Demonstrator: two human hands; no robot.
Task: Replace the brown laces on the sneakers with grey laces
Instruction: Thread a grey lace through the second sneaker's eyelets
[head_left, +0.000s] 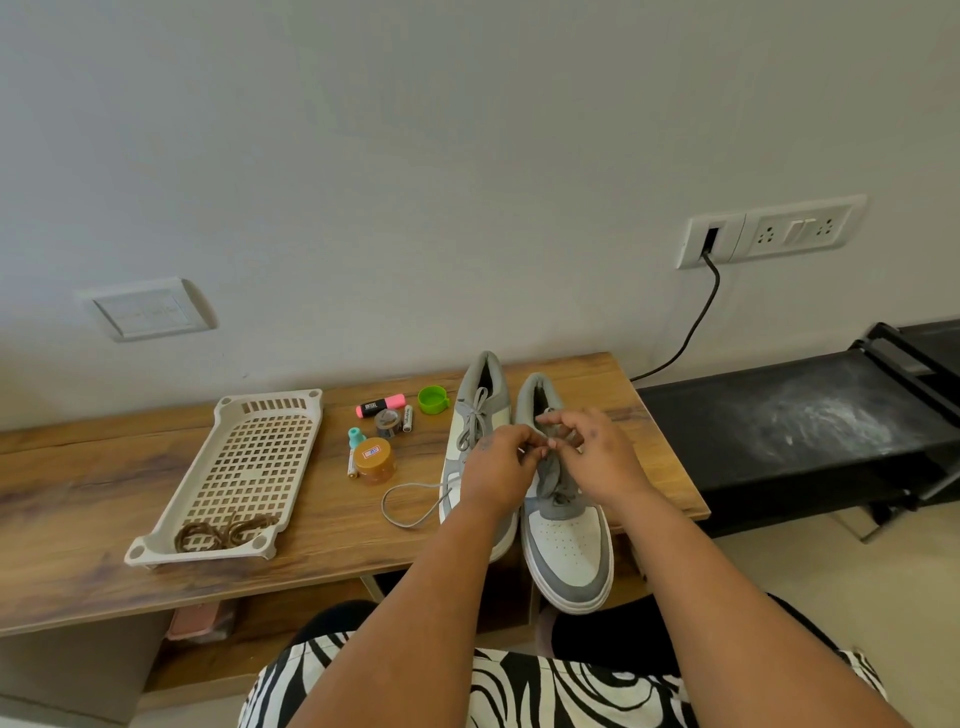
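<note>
Wooden tabletop (130, 467) against a plain wall held everything. Both sneakers sat at centre right of the frame, toes toward me. My left hand (501, 467) and right hand (597, 457) met over the tongue of the right-hand sneaker (566, 545), fingertips of each pinching the grey lace (551, 446) near the top eyelets; how far that lace was threaded I could not tell under my hands. On the left-hand sneaker (475, 415) grey lacing showed, a loose loop (410, 506) trailing onto the wood. Brown laces (223, 532) lay coiled in the white tray (260, 447) at lower left. I judged this the finishing stage: next I needed to draw both ends even and tie them
</note>
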